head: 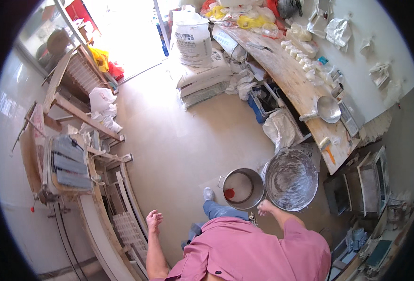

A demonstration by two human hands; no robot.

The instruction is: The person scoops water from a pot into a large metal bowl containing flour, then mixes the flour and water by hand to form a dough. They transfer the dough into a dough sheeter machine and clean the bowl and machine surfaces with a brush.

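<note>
My left hand is raised over the floor at the left, with nothing visible in its loosely curled fingers. My right hand hangs by the near right rim of a deep metal pot; whether it touches the rim cannot be told, and its fingers are partly hidden. A red round object lies inside the pot, at the left. Right of the pot, a large metal mixing bowl has a pale residue smeared over its inside.
Stacked white sacks stand by the bright doorway. A long wooden worktable along the right holds a metal bowl and an orange-handled brush. At left is a wooden bench. A blue crate sits beneath the worktable.
</note>
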